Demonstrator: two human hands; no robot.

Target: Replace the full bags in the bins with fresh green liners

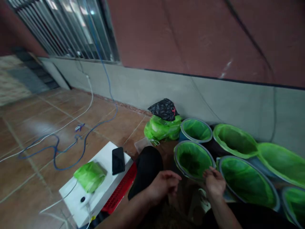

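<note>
pointing up, green-lined bin (pixel 192 160) beside right hand (pixel 214 183)

Toward eight o'clock, a white box (pixel 95 184) held a black phone (pixel 118 161) and a green plastic bag (pixel 90 176), with a red crate (pixel 121 187) along its edge. At twelve o'clock, a black bag (pixel 164 109) sat on a bulging green bag (pixel 163 128) by the wall (pixel 190 92). A blue cable (pixel 55 149) and white cord (pixel 59 125) crossed the tile floor (pixel 114 127) toward ten o'clock.
</note>
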